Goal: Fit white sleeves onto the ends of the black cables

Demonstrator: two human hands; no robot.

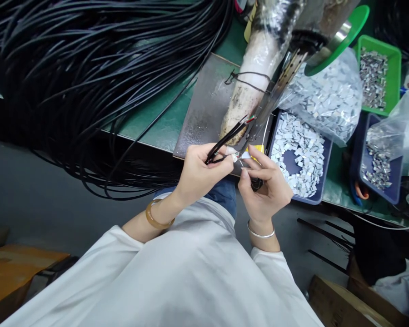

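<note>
My left hand [204, 172] is closed around black cables [221, 146], whose stripped ends show small coloured wires, red and green among them. By its thumb tip is a small white piece [235, 157], too small to name surely. My right hand [267, 184] faces it from the right, thumb and index finger pinched at a thin pale wire [241, 164], the other fingers loosely bent. Just above both hands, a slim metal fixture [259, 116] comes down beside a plastic-wrapped tube [248, 81] tied with dark wire. What lies behind the fingertips is hidden.
Black cables [98, 59] are heaped on the green table [146, 120] at left. A metal plate [204, 100] lies under the tube. At right are a blue tray [323, 181] of small metal pieces, a filled plastic bag [330, 91], a green bin [391, 86] and another tray [397, 181].
</note>
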